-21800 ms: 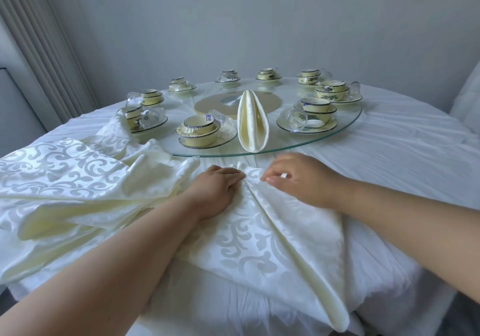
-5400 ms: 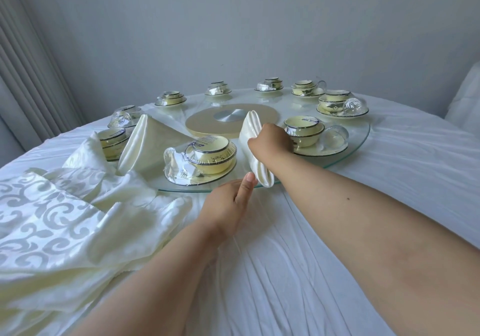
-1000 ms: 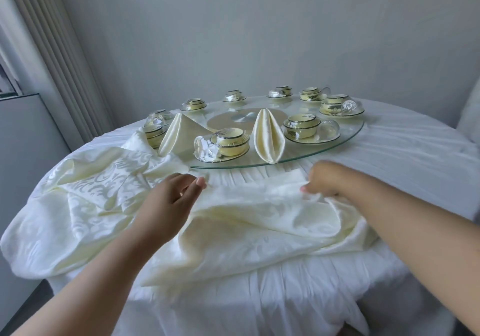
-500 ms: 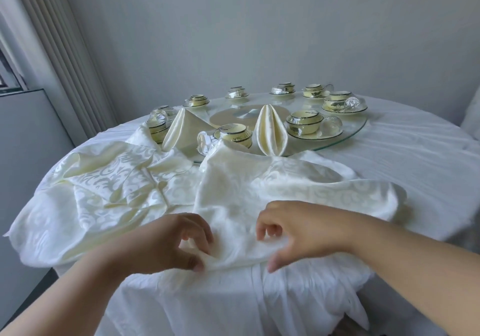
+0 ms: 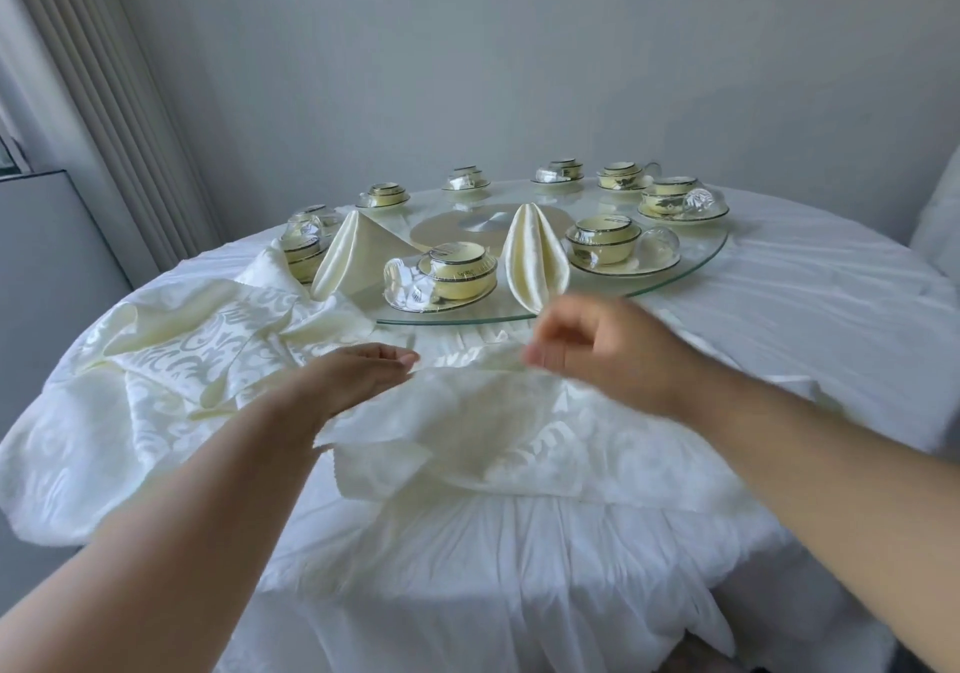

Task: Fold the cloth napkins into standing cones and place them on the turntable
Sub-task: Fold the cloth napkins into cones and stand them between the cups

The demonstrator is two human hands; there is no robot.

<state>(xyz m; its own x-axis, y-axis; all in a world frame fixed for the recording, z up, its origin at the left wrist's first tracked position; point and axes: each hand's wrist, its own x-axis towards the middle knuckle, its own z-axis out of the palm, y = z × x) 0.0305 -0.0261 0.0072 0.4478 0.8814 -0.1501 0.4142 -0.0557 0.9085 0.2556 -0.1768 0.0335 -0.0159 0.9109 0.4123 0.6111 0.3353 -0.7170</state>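
A cream patterned napkin (image 5: 498, 428) lies rumpled on the table in front of me, below the glass turntable (image 5: 696, 261). My left hand (image 5: 358, 376) rests flat on its far left part, fingers straight. My right hand (image 5: 597, 350) is blurred over the napkin's far edge with curled fingers that seem to pinch the cloth. Two folded napkin cones stand on the turntable: one near its front edge (image 5: 535, 261), one at its left (image 5: 353, 256).
A pile of loose cream napkins (image 5: 171, 355) covers the table's left side. Several cup-and-saucer sets with wrapped glasses (image 5: 457, 272) ring the turntable. The white tablecloth (image 5: 810, 319) hangs over the near edge. A curtain (image 5: 104, 100) hangs at the left.
Both hands moved from the napkin's near edge to its far edge by the turntable. The napkin now lies flatter and nearer to me, no longer draped up against the turntable.
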